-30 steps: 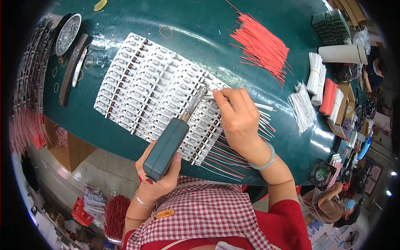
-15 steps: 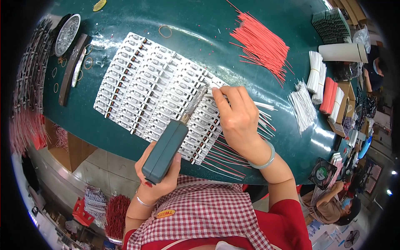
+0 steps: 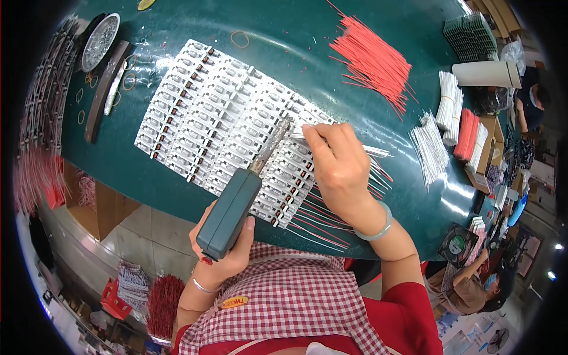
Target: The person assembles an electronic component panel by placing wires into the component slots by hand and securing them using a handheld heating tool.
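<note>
My left hand (image 3: 229,264) is closed around the dark green body of a gun-shaped tool (image 3: 231,207). Its long, residue-crusted metal tip (image 3: 273,143) points away over rows of white plastic holders (image 3: 222,106), which lie side by side as a slab on the green table. Beside the end of the tip, at the rightmost row, my right hand (image 3: 340,163) pinches a thin white wire (image 3: 297,135) between thumb and forefinger; the fingers partly cover it. Red and white wires (image 3: 322,222) stick out of that row's right side, passing under my right wrist.
A pile of red wires (image 3: 373,62) lies at the far right, with white wire bundles (image 3: 429,148) nearer the right edge. A metal bowl (image 3: 100,42), a dark bar (image 3: 106,92) and rubber bands are on the left. A black fan (image 3: 458,242) stands at right; co-workers sit beyond.
The tool's tip has shifted slightly left over the holders. My right hand keeps its pinch in nearly the same place. The whole view has moved a little.
</note>
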A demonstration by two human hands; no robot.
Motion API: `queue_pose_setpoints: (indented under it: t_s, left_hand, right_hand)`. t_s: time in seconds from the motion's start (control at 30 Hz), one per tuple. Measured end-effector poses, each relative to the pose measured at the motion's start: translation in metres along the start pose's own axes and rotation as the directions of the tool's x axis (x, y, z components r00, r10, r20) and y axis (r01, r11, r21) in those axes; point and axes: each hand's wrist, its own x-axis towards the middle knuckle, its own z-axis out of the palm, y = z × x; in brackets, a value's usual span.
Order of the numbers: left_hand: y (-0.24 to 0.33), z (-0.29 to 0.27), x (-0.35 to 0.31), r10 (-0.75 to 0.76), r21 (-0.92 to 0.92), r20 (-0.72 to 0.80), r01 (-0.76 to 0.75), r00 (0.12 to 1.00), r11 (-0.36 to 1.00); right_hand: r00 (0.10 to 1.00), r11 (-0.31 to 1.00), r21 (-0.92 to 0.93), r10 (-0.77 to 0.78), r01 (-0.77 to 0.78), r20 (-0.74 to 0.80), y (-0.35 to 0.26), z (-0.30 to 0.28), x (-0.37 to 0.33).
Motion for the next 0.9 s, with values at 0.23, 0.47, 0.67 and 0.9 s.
queue_pose_setpoints:
  t_s: [0.23, 0.47, 0.67, 0.9]
  left_hand:
    - [0.008, 0.000, 0.007, 0.046, 0.048, 0.023, -0.047, 0.999, 0.998]
    - [0.008, 0.000, 0.007, 0.003, 0.023, 0.036, -0.004, 0.999, 1.000]
    - [0.011, 0.000, 0.009, 0.062, 0.085, 0.042, -0.065, 0.997, 0.994]
    - [-0.003, 0.000, -0.004, 0.052, 0.048, -0.012, -0.052, 0.999, 0.998]
  right_hand:
    - [0.999, 0.999, -0.018, 0.033, -0.033, -0.015, -0.004, 0.003, 0.002]
    - [1.000, 1.000, -0.013, 0.024, -0.024, -0.003, -0.004, 0.002, 0.002]
    - [1.000, 0.999, -0.022, 0.028, -0.027, 0.008, -0.006, 0.001, 0.003]
    - [1.000, 1.000, -0.026, 0.017, -0.017, 0.007, -0.006, 0.002, 0.003]
